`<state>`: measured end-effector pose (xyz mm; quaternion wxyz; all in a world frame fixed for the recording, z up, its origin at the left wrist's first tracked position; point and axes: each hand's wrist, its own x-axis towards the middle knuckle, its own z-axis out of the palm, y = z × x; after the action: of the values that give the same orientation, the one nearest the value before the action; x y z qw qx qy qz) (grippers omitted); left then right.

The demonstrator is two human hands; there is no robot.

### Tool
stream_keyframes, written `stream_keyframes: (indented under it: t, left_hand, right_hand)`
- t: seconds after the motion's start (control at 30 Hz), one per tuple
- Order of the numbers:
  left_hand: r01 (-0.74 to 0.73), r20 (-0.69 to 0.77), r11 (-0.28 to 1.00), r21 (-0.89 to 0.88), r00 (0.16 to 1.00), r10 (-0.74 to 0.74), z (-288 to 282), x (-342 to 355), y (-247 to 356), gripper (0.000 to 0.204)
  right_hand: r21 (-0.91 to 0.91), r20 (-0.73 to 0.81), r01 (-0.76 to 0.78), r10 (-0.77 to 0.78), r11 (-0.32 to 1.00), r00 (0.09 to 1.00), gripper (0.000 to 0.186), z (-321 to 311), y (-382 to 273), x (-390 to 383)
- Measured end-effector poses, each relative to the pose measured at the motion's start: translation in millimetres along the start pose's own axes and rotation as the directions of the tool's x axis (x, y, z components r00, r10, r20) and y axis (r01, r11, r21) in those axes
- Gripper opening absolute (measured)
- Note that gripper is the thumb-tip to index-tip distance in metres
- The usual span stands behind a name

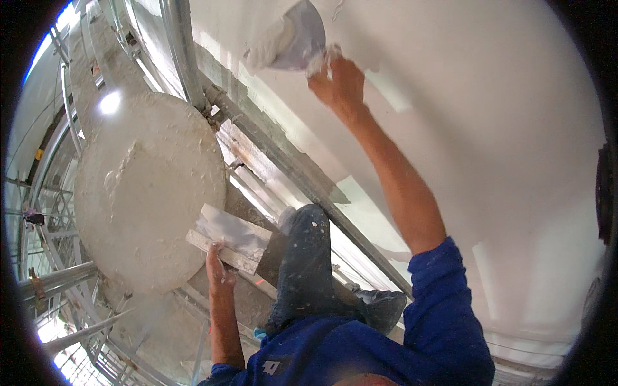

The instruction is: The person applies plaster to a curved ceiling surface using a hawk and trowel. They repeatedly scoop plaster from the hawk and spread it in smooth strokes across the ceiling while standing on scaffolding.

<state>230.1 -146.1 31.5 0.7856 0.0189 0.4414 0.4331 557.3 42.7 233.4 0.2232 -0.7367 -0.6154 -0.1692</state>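
Observation:
My right hand point(341, 82) is raised toward the pale wall point(489, 128), its fingers closed round the handle of a wide putty knife point(310, 40). Wet white plaster lies on that blade and smears the knuckles. Lower down, my left hand point(221, 265) grips a flat rectangular plastering trowel point(239, 233) by its plaster-caked long edge. A thin grey-white film covers the trowel's face. Beside it is a big round tub-like surface of wet plaster point(151, 186), which the trowel's corner overlaps in this view.
My bent knee in dark spattered trousers point(309, 257) is between the trowel and the wall. A grey rail point(283, 164) runs diagonally along the wall's foot. Metal scaffold tubes point(64, 280) crowd the left side, with gaps between them. Damp grey patches mark the wall's lower edge.

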Motion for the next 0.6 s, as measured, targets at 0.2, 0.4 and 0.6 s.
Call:
stream_keyframes:
  t: [0.2,0.4,0.6]
  left_hand:
    - [-0.008,0.075,0.998,0.065,0.997,0.003,35,20,10,0.029]
    - [-0.767,0.582,0.291,0.572,0.629,0.515,167,82,62,0.027]
    - [-0.891,0.639,0.109,0.44,0.396,0.659,375,182,133,0.036]
  right_hand:
    - [0.103,0.138,-0.084,0.07,0.991,0.988,0.03,-9,18,-125]
    - [-0.1,0.214,-0.016,0.037,0.995,0.976,0.03,-37,70,-317]
    - [-0.181,0.507,-0.504,0.52,0.844,0.688,0.035,-134,76,-441]
